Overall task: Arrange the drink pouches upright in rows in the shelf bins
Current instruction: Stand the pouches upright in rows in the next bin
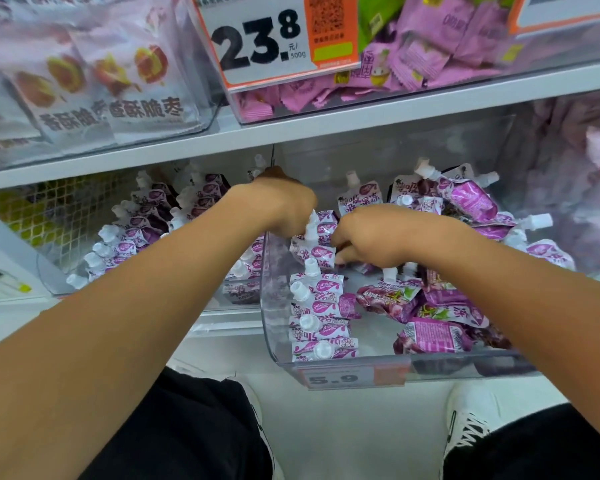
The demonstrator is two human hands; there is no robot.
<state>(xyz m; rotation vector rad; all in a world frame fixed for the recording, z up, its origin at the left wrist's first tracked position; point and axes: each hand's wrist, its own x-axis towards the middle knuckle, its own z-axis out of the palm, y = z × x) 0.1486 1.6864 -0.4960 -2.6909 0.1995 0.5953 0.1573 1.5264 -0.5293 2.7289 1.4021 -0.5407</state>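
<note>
My fingers: right hand curled, fingertips pinching a purple pouch at the back of the row. Left hand bent down at the wrist over the same pouch's white spout; its fingers are hidden, so I can't tell its grip.

Largest first: white shelf runs across above. Under it, my clear bin, pulled forward, price strip "5.9" on its front lip. Left side of it: one row of upright pouches, spouts up, front to back. Right side: loose pile of pouches lying flat and tilted, more heaped at the back right. Neighbouring bin to the left: pouches standing in rows. Upper shelf: big "23.8" tag, pink snack packets beside it.
</note>
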